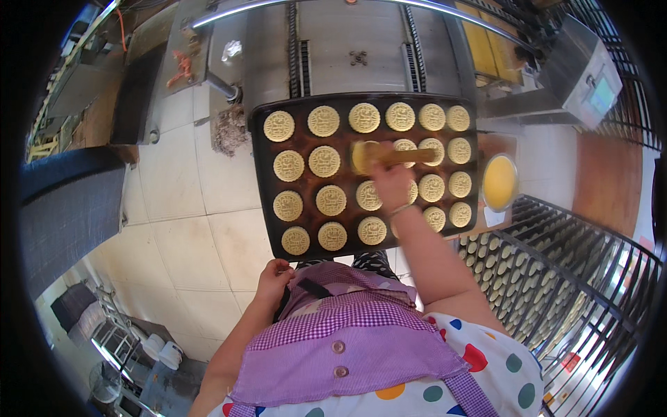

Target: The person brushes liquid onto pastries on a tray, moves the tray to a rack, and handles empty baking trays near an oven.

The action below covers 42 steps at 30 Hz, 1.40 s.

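Observation:
A dark baking tray (303, 182) lies in front of me, with rows of round, pale, stamped pastries that look like mooncakes (331, 200). Over the tray's middle, my right hand (393, 186) is closed round a flat brush (406, 156) with a wooden handle. The bristle end, blurred by motion, is over a cake in the second row from the far side. My left hand (276, 279) is at the tray's near left corner with its fingers curled. What those fingers hold, if anything, I cannot make out.
A bowl of yellow liquid (500, 182) stands just right of the tray. Beyond the tray is a metal machine bed (358, 42) with chains. A black rack (583, 271) of filled trays is at the right, near a control box (590, 83). Tiled floor (174, 229) lies left.

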### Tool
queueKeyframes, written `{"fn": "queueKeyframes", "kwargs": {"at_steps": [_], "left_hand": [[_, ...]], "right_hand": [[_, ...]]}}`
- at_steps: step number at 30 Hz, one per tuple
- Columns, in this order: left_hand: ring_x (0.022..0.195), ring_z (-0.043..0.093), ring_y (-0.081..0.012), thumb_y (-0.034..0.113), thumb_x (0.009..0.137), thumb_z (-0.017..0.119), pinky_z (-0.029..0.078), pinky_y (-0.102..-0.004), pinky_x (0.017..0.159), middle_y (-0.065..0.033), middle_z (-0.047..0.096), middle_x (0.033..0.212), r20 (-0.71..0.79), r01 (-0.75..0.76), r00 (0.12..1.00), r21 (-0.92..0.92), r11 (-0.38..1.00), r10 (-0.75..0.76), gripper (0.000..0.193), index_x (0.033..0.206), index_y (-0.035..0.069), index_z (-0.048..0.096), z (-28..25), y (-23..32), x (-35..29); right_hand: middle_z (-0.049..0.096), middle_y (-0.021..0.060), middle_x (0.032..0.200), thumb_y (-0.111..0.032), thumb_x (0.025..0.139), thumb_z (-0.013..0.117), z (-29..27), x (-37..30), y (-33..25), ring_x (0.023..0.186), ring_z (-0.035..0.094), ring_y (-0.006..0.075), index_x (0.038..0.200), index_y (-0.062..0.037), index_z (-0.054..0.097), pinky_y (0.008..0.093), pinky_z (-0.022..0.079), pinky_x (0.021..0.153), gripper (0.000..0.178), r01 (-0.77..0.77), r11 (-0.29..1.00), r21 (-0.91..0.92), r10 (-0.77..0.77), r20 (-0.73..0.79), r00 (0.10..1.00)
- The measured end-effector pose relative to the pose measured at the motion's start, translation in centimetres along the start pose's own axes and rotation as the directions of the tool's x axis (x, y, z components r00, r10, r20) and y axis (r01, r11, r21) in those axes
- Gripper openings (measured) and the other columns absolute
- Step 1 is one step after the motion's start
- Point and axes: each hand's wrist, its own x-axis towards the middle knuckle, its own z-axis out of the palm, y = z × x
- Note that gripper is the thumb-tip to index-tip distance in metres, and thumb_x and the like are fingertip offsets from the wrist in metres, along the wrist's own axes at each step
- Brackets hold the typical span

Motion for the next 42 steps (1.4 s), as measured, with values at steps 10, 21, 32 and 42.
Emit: {"fn": "queueKeyframes", "kwargs": {"at_steps": [10,21,32,42], "left_hand": [[0.08,0.058,-0.0163,0.005,0.081,0.062,0.046,-0.0271,0.069,-0.0077,0.058,0.092,0.038,0.024,0.999,0.092,0.995,-0.028,0.026,0.104,0.002,0.05,2.0,-0.1,-0.3],[0.08,0.059,-0.0171,0.008,0.084,0.061,0.049,-0.0286,0.07,-0.0081,0.058,0.092,0.077,0.03,0.996,0.171,0.985,-0.044,0.024,0.104,0.002,0.049,6.4,-1.4,-2.1],[0.078,0.056,-0.0143,0.004,0.081,0.063,0.047,-0.0255,0.068,-0.0069,0.057,0.092,0.081,0.032,0.995,0.229,0.973,-0.052,0.027,0.105,0.002,0.05,16.1,-0.7,-2.3],[0.081,0.055,-0.0149,0.0,0.079,0.063,0.047,-0.0258,0.071,-0.0051,0.058,0.088,0.098,0.026,0.993,0.36,0.932,-0.065,0.026,0.103,0.002,0.052,22.5,-1.0,-2.9]], "right_hand": [[0.066,0.0158,0.085,-0.019,0.078,0.067,-7.8,2.4,6.0,0.077,0.064,0.0255,0.102,0.0001,0.062,0.0341,0.05,0.069,0.031,0.017,0.999,-0.041,-0.02,-0.057,0.998],[0.066,0.0214,0.084,-0.025,0.078,0.062,-21.9,8.4,12.9,0.08,0.064,0.0364,0.1,-0.0033,0.061,0.0428,0.053,0.069,0.031,-0.292,0.932,-0.214,0.221,-0.302,0.927],[0.066,0.0103,0.089,-0.014,0.078,0.063,-23.5,6.1,14.7,0.076,0.064,0.0167,0.119,-0.0058,0.055,0.0318,0.053,0.06,0.042,0.065,0.997,0.046,-0.053,-0.225,0.973],[0.063,0.0133,0.101,-0.003,0.079,0.06,-36.9,3.9,36.4,0.08,0.064,0.0205,0.118,0.0019,0.053,0.0314,0.053,0.07,0.039,-0.401,0.913,0.079,0.377,-0.541,0.752]]}}
